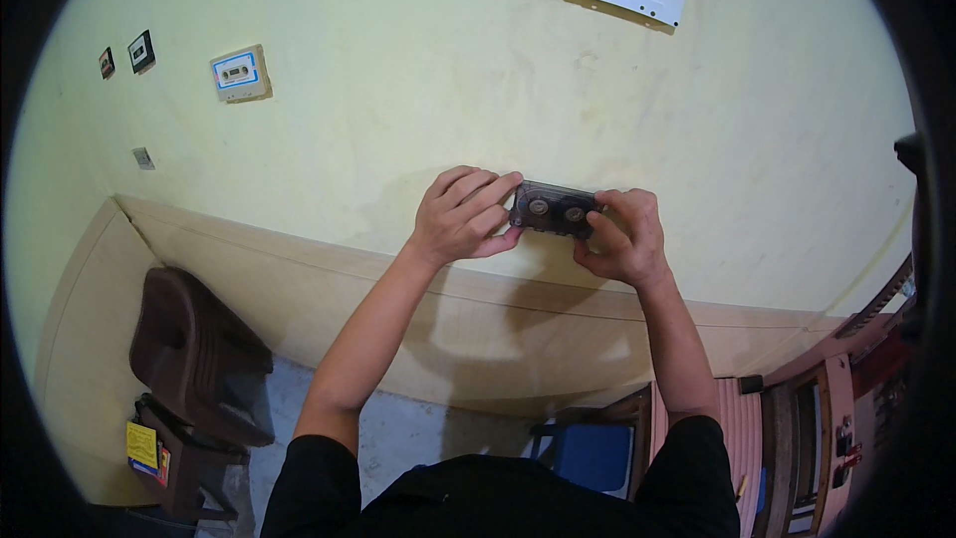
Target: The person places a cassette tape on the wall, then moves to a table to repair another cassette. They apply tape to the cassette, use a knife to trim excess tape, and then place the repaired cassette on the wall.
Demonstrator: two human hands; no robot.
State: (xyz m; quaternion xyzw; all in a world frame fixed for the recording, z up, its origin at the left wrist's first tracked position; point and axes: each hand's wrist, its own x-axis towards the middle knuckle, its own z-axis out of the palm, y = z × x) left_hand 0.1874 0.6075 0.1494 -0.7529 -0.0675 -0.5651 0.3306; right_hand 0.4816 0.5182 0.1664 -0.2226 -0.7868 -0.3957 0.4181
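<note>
- Beige plastic cassette with a blue-edged label (240,75) hung on the pale yellow wall (368,110).
- Left hand (463,211) gripped the left end of a dark, see-through rectangular plastic cassette (554,207).
- That dark cassette was between both hands, before the wall; it looked light, stiff, slick, perhaps brittle, best held by its short ends.
- Right hand (627,239) pinched its right end.

Indoor room of unclear kind: stacked chairs (179,339), cassettes (239,75) on yellowish wall (398,90).
</note>
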